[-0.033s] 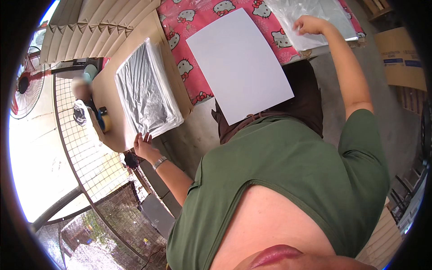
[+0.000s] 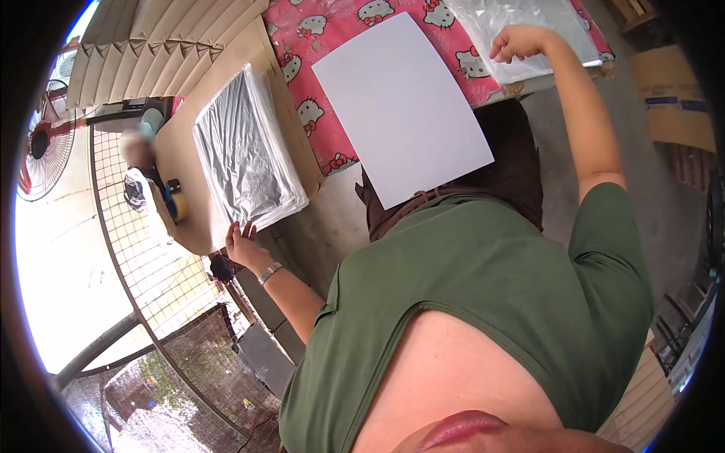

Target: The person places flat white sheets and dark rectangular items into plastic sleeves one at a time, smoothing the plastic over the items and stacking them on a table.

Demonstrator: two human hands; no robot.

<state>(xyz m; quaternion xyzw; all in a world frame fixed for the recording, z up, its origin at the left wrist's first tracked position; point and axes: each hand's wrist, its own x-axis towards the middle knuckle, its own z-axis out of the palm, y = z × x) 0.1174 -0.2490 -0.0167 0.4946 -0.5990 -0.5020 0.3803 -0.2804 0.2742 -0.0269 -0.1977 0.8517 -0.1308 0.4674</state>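
Observation:
My right hand (image 2: pixel 522 44) is over the clear plastic bags (image 2: pixel 540 64) at the table's far right. Its fingers are bent and drawn together; whether plastic is pinched between them cannot be made out. My left hand (image 2: pixel 243 245), with a metal watch on the wrist, rests by the near edge of a stack of silvery plastic-wrapped sheets (image 2: pixel 253 151). Its fingers are apart and hold nothing. Between my hands a large blank white sheet (image 2: pixel 404 106) lies flat, its near end reaching past the table edge over my lap.
A pink patterned cover (image 2: pixel 302 75) lies over the table. Folded cardboard (image 2: pixel 151 60) is piled at the far left, and a tape roll (image 2: pixel 177 202) sits on the cardboard (image 2: pixel 200 219) left of the wrapped stack. A fan (image 2: pixel 49 140) stands farther left; a carton (image 2: pixel 672 98) is at right.
My right hand has shifted very slightly, and its fingers are a little more curled. The left hand and the white sheet have stayed in place.

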